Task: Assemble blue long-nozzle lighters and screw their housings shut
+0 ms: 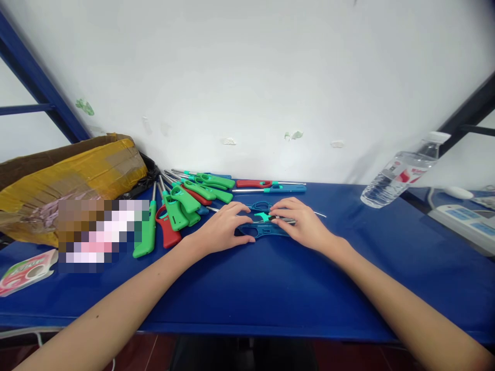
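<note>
- Checking grip state: left hand point(222, 226), right hand point(303, 224)?
- Both clamped on the blue lighter point(263, 230), fingertips on top, one hand at each end.
- Where does it sit?
- Flat on the worktop point(270, 288), mid, toward the wall. Lighter pile point(189, 198) just left of it; bottle point(402, 178) well apart, right.

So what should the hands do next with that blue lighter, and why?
Probably press the teal trigger gently down into the blue lighter. The left hand and right hand hold the lighter flat on the table, and the trigger sits right between them, within easy reach of the fingers.
</note>
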Action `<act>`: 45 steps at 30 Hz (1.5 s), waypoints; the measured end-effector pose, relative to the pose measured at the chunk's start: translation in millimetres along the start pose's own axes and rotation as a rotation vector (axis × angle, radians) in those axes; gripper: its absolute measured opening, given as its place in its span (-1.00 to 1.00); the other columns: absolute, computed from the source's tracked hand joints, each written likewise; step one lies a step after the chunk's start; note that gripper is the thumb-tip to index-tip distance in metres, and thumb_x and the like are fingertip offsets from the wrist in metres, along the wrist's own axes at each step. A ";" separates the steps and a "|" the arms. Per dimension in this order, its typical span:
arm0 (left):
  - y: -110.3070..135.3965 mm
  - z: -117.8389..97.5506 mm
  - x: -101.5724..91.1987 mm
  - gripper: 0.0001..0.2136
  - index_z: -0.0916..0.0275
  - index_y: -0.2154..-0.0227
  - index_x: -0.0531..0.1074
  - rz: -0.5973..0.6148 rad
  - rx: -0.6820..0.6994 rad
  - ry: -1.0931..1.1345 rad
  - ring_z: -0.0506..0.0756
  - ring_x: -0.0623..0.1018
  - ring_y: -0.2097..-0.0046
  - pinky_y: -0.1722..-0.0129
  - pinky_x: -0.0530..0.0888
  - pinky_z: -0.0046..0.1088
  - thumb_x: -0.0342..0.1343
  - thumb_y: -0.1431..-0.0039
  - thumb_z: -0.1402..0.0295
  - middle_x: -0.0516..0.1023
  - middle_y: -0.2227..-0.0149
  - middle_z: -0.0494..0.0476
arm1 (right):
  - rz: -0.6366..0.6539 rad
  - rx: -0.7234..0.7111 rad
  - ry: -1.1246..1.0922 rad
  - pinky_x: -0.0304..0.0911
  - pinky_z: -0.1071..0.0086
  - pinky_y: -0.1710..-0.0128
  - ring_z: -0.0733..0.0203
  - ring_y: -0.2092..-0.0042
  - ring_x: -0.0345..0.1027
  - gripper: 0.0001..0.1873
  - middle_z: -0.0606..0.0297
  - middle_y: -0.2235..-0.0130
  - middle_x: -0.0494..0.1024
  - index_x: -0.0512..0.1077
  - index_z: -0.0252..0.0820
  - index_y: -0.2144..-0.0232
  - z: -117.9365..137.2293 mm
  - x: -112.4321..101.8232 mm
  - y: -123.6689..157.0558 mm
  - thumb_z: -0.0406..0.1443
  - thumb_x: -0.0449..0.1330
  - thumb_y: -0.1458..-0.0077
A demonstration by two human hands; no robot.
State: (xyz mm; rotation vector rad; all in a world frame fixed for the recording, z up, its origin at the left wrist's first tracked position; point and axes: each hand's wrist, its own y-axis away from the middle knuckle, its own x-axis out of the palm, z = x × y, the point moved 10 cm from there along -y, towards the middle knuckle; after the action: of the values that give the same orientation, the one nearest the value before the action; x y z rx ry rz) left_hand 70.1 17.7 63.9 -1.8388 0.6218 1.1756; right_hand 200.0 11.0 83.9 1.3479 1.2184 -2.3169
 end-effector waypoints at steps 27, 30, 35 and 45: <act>-2.0 11.1 0.4 -0.46 0.23 0.05 0.35 -0.077 -0.137 0.057 0.26 0.41 -0.08 -0.07 0.40 -0.12 0.33 0.03 0.07 0.43 0.00 0.26 | -0.040 -0.024 0.055 0.38 0.07 0.08 0.03 0.09 0.39 -0.80 0.14 0.17 0.59 0.56 -0.13 0.21 13.6 6.4 1.3 -0.31 0.12 -0.22; -2.2 10.3 0.6 -0.44 0.24 0.01 0.33 -0.064 -0.139 0.051 0.26 0.40 -0.09 -0.08 0.39 -0.12 0.33 0.02 0.08 0.42 -0.02 0.28 | -0.046 -0.035 0.050 0.38 0.08 0.08 0.04 0.09 0.39 -0.81 0.15 0.17 0.59 0.55 -0.13 0.21 14.5 6.6 1.8 -0.31 0.13 -0.22; -2.5 6.7 -0.2 -0.48 0.20 0.01 0.35 -0.077 -0.097 0.052 0.25 0.40 -0.10 -0.11 0.38 -0.11 0.30 -0.03 0.09 0.42 -0.02 0.27 | -0.062 -0.072 0.028 0.38 0.08 0.07 0.04 0.08 0.40 -0.81 0.16 0.17 0.59 0.55 -0.08 0.20 19.3 5.4 2.2 -0.32 0.14 -0.21; -1.8 9.2 4.6 -0.56 0.23 0.11 0.44 -0.046 -0.107 0.020 0.23 0.41 -0.06 -0.09 0.38 -0.16 0.27 -0.05 0.05 0.44 0.03 0.25 | 0.006 -0.084 0.007 0.37 0.11 0.08 0.06 0.11 0.42 -0.80 0.17 0.18 0.59 0.55 -0.09 0.19 24.7 10.4 1.1 -0.32 0.13 -0.23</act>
State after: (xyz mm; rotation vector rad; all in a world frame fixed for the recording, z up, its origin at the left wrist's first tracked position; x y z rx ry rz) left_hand 69.0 26.6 58.7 -1.9462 0.5333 1.1813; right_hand 179.1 -5.6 81.1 1.3306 1.2956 -2.2324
